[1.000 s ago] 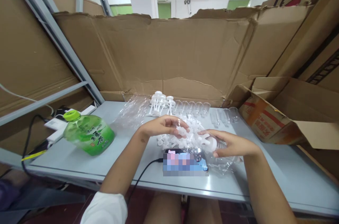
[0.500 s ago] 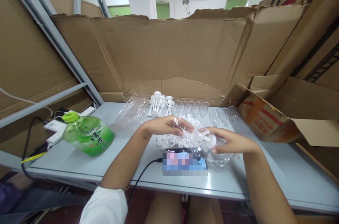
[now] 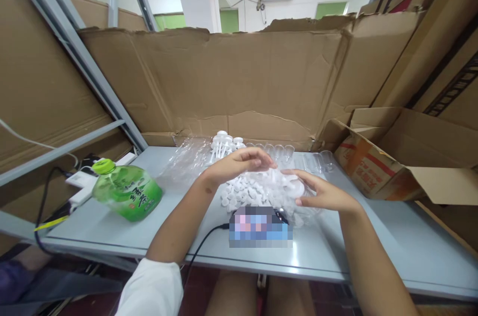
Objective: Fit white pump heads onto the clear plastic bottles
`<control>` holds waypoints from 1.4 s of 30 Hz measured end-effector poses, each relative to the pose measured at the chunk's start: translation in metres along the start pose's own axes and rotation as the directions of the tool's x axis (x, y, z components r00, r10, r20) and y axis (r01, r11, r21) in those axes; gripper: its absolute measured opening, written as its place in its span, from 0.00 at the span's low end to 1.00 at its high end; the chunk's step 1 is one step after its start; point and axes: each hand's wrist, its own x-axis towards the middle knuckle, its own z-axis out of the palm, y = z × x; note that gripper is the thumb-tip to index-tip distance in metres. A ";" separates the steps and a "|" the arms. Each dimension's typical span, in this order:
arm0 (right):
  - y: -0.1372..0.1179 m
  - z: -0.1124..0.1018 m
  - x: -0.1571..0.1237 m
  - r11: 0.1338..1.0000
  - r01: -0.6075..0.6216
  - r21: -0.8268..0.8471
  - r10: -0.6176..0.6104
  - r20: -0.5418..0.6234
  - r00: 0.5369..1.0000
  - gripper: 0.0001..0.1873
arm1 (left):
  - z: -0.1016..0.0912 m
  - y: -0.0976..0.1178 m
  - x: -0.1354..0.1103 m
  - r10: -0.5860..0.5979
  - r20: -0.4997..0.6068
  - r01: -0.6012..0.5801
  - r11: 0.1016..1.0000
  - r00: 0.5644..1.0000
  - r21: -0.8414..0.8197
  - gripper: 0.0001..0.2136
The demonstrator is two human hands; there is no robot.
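A pale grey table is walled in by torn brown cardboard sheets, with a white room seen beyond them.

The left hand is held flat, palm down, fingers stretched and slightly curled, over a heap of small white plastic caps; whether anything is pinched under it cannot be told. The right hand is spread half open just to its right, its fingertips laid against a round white plastic cap and the crinkled clear plastic bag in which the heap is wrapped. The heap is thus enclosed between the two hands, below the left palm.

Directly nearer than both hands, a blurred phone is laid on the table, with a black cable led off it toward the body. Just beyond the left hand, upright white plastic pump stems are grouped, and a row of small clear plastic cups is lined up beyond the right. Well left of the left hand, a green tea bottle with a lime cap is laid on its side. Far right of the right hand, an open brown cardboard box is set.
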 end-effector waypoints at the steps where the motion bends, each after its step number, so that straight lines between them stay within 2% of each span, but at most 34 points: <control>1: 0.000 0.000 0.000 1.000 -0.006 -0.002 0.006 -0.018 1.000 0.35 | 0.001 0.000 0.001 0.040 -0.064 -0.042 0.999 0.997 -0.031 0.08; 3: 0.000 0.001 0.001 1.000 -0.005 0.007 0.005 -0.055 0.998 0.35 | 0.003 -0.001 0.004 0.128 -0.220 -0.144 0.988 0.967 -0.059 0.06; 6: 0.004 0.002 0.003 0.998 0.019 0.060 -0.012 -0.118 0.993 0.35 | 0.001 -0.005 0.008 0.212 -0.445 -0.254 0.966 0.870 -0.037 0.06; 8: 0.007 0.003 0.005 0.993 0.043 0.106 -0.023 -0.182 0.983 0.35 | -0.003 -0.011 0.009 0.225 -0.558 -0.274 0.962 0.798 -0.004 0.07; 10: 0.009 0.005 0.007 0.985 0.081 0.149 -0.040 -0.261 0.964 0.35 | -0.006 -0.017 0.008 0.212 -0.622 -0.243 0.969 0.754 0.036 0.08; 12: 0.009 0.007 0.010 0.981 0.123 0.148 -0.063 -0.351 0.934 0.36 | -0.007 -0.024 0.004 0.177 -0.616 -0.172 0.983 0.768 0.069 0.09; 14: 0.007 0.010 0.012 0.985 0.140 0.098 -0.085 -0.427 0.900 0.36 | -0.005 -0.030 0.000 0.111 -0.524 -0.075 0.993 0.845 0.090 0.11; 16: 0.005 0.013 0.013 0.990 0.130 0.050 -0.093 -0.461 0.883 0.37 | 0.000 -0.036 -0.004 0.024 -0.376 0.020 0.993 0.926 0.113 0.14; 18: 0.004 0.015 0.014 0.992 0.121 0.041 -0.090 -0.445 0.891 0.37 | 0.008 -0.042 -0.006 -0.028 -0.286 0.076 0.985 0.958 0.157 0.15; 22: 0.005 0.017 0.014 0.992 0.111 0.066 -0.077 -0.396 0.915 0.36 | 0.023 -0.052 -0.003 0.005 -0.357 0.079 0.973 0.934 0.219 0.10; 28: 0.008 0.021 0.019 0.975 0.145 0.167 -0.062 -0.425 0.903 0.35 | 0.035 -0.055 -0.001 0.039 -0.447 0.032 0.988 0.894 0.151 0.09; 33: 0.006 0.021 0.021 0.964 0.154 0.218 -0.037 -0.461 0.887 0.34 | 0.034 -0.060 -0.002 0.079 -0.503 0.053 0.969 0.860 0.243 0.08; 36: 0.005 0.018 0.019 0.952 0.141 0.270 0.012 -0.497 0.868 0.37 | 0.031 -0.065 -0.001 0.077 -0.482 0.105 0.935 0.873 0.339 0.07; 39: 0.007 0.017 0.019 0.940 0.156 0.303 0.028 -0.525 0.851 0.38 | 0.027 -0.071 -0.001 0.041 -0.412 0.178 0.860 0.910 0.479 0.08; 42: 0.014 0.016 0.021 0.943 0.174 0.283 0.036 -0.609 0.793 0.35 | 0.025 -0.076 -0.002 -0.035 -0.309 0.226 0.762 0.950 0.607 0.09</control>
